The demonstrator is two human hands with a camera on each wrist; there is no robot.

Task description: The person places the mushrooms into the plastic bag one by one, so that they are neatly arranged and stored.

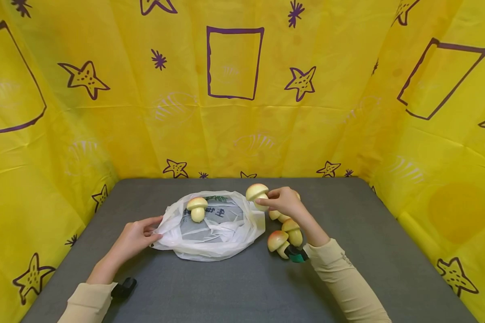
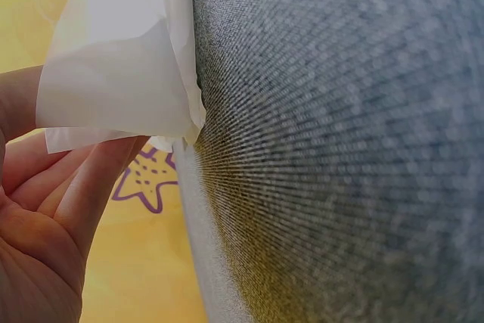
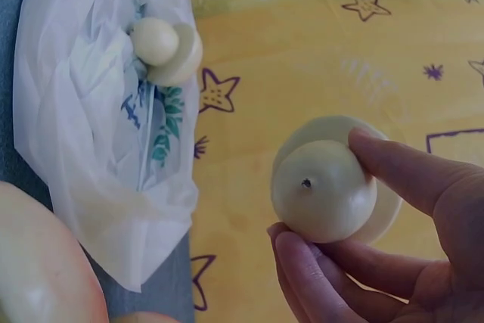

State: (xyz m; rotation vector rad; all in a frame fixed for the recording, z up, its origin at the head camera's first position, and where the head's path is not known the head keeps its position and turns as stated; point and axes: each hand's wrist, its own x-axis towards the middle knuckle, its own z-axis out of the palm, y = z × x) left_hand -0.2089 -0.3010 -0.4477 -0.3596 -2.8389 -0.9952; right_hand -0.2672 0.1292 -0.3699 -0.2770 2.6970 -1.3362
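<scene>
A white plastic bag (image 1: 218, 252) lies spread with its mouth facing up, and one toy mushroom (image 1: 197, 210) rests inside it. At the bag's left edge my left hand (image 1: 135, 237) pinches the thin plastic; the left wrist view shows the bag's edge (image 2: 113, 81) between thumb and fingers. My right hand (image 1: 284, 202) holds another mushroom (image 1: 257, 194) above the bag's right rim. In the right wrist view, thumb and fingers grip that mushroom (image 3: 325, 191), its stem end facing the camera.
Several more mushrooms (image 1: 278, 242) lie right of the bag, beneath and beside my right forearm, partly hidden by it. The grey table (image 1: 194, 291) is bounded by yellow cloth walls (image 1: 242, 134) at the back and sides. Dark straps sit at both wrists.
</scene>
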